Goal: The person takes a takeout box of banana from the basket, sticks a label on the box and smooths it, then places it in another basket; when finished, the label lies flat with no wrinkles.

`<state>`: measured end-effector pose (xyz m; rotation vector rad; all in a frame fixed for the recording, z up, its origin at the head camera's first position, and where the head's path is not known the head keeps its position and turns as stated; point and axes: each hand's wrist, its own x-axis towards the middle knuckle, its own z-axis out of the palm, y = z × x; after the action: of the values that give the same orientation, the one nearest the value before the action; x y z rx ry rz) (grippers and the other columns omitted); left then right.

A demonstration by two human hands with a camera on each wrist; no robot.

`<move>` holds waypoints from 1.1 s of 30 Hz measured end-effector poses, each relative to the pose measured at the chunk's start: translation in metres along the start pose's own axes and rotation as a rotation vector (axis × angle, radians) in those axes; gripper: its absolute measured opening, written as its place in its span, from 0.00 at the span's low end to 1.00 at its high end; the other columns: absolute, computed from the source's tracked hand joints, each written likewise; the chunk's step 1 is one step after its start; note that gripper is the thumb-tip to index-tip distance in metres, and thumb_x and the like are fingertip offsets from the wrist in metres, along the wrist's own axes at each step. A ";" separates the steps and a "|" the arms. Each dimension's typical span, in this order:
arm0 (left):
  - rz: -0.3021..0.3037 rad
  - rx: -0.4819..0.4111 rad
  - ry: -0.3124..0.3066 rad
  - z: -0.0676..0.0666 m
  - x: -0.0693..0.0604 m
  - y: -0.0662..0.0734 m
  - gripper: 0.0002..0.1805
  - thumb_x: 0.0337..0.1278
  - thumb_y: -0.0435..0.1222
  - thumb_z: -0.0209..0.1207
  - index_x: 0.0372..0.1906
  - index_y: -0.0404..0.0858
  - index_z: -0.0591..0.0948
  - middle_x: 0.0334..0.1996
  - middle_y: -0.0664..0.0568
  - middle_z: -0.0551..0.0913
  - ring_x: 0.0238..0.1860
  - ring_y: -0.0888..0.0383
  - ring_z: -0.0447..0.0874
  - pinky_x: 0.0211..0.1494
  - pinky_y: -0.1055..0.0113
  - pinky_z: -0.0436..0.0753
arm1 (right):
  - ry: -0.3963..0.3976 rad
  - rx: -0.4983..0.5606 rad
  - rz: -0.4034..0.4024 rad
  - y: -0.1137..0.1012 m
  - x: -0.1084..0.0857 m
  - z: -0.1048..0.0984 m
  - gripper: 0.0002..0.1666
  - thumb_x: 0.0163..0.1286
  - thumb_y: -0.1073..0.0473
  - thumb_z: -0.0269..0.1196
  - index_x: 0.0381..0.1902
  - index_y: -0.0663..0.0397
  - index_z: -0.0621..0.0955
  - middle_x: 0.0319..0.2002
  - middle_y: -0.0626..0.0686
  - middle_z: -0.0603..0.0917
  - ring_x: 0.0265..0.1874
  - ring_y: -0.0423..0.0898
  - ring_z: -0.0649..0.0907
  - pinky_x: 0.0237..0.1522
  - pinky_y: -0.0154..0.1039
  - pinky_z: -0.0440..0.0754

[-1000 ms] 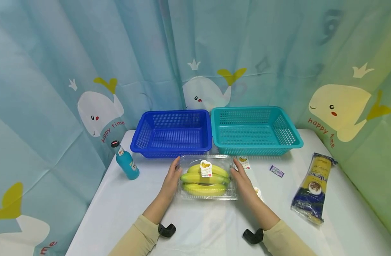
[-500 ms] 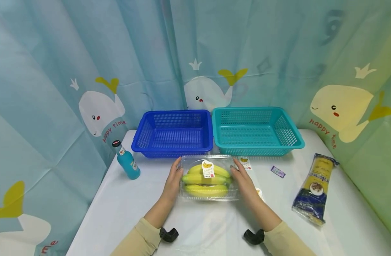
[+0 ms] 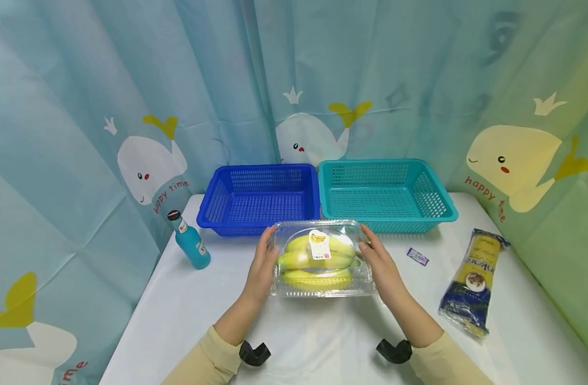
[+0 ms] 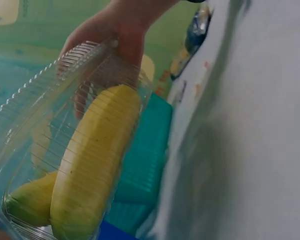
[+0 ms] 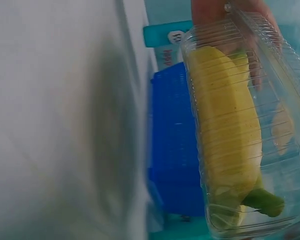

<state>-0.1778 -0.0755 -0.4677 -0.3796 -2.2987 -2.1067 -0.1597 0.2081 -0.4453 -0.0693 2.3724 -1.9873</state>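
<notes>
A clear plastic clamshell box with yellow bananas inside is held up over the middle of the table, its near side tilted down. On its lid is a white banana sticker. My left hand grips the box's left end and my right hand grips the right end, thumbs towards the top. Both wrist views show the box's underside apart from the white cloth, with the opposite hand at its far end. Green tips of the bananas show in the right wrist view.
Behind the box stand a blue basket and a teal basket, side by side. A blue bottle stands left. To the right lie a small purple packet and a yellow-and-blue bag. A whale-print curtain surrounds the table.
Both hands have raised the box off the table and shifted it slightly right, tilting it. The stickers on the table beside it are now mostly hidden. Baskets, bottle, packet and bag stay put.
</notes>
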 end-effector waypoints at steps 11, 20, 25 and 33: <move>0.025 0.002 0.005 0.018 0.039 0.037 0.27 0.75 0.55 0.40 0.75 0.66 0.55 0.78 0.64 0.49 0.79 0.50 0.50 0.76 0.37 0.55 | 0.117 -0.073 -0.032 -0.034 0.017 -0.031 0.34 0.78 0.37 0.44 0.78 0.29 0.55 0.80 0.46 0.47 0.79 0.57 0.44 0.72 0.73 0.43; 0.016 -0.007 0.079 0.042 0.083 0.053 0.25 0.73 0.55 0.42 0.72 0.63 0.62 0.74 0.60 0.59 0.74 0.53 0.62 0.73 0.42 0.65 | 0.218 0.008 -0.073 -0.045 0.041 -0.058 0.32 0.79 0.39 0.43 0.77 0.37 0.60 0.78 0.55 0.55 0.76 0.61 0.57 0.73 0.70 0.51; 0.035 0.025 0.147 0.055 0.104 0.056 0.23 0.74 0.52 0.43 0.69 0.56 0.68 0.72 0.56 0.63 0.68 0.54 0.69 0.69 0.49 0.72 | 0.289 0.009 -0.029 -0.048 0.054 -0.072 0.31 0.79 0.38 0.41 0.75 0.35 0.64 0.77 0.53 0.59 0.70 0.60 0.68 0.71 0.63 0.63; 0.034 0.088 0.275 0.073 0.134 0.059 0.20 0.75 0.48 0.44 0.60 0.47 0.78 0.59 0.52 0.75 0.54 0.55 0.76 0.57 0.56 0.78 | 0.375 0.082 -0.014 -0.046 0.077 -0.090 0.30 0.80 0.42 0.44 0.70 0.49 0.71 0.65 0.50 0.70 0.55 0.43 0.77 0.49 0.28 0.81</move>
<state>-0.2856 0.0236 -0.3958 -0.1168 -2.1988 -1.8971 -0.2419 0.2833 -0.3845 0.3177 2.4938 -2.2735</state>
